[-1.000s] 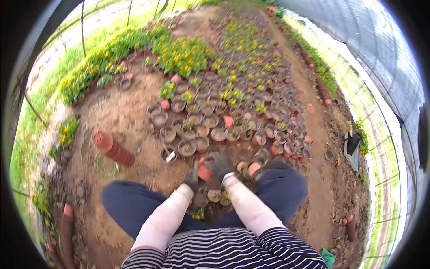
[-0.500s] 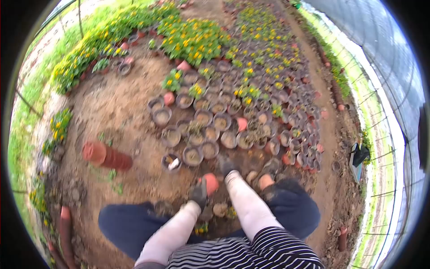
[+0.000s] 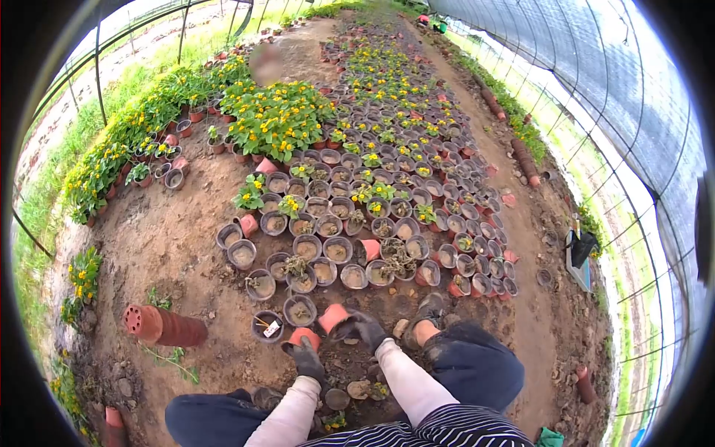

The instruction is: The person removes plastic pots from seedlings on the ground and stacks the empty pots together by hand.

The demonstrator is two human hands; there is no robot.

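My left hand [image 3: 307, 359], in a dark work glove, is closed on a small red plastic plant pot [image 3: 304, 340]. Just to its right, my gloved right hand [image 3: 366, 331] grips a second red plant pot [image 3: 333, 318], tipped on its side with its dark mouth toward the hand. The two held pots are close together above the soil. Beyond them stands a dark-rimmed pot [image 3: 300, 311] filled with soil. Beside that is a pot [image 3: 267, 326] with a white piece and thin orange-brown sticks in it.
Rows of soil-filled pots [image 3: 353, 276] spread ahead, some with yellow-flowered plants [image 3: 279, 119]. A stack of nested red pots [image 3: 165, 325] lies at left. Clods and a small upturned pot [image 3: 337, 399] are between my legs. A light-blue tray [image 3: 579, 262] sits by the right-hand netting.
The view has tilted up, showing more of the rows. My left hand has carried its pot forward. My right hand has come back from the row and now holds a tipped red pot.
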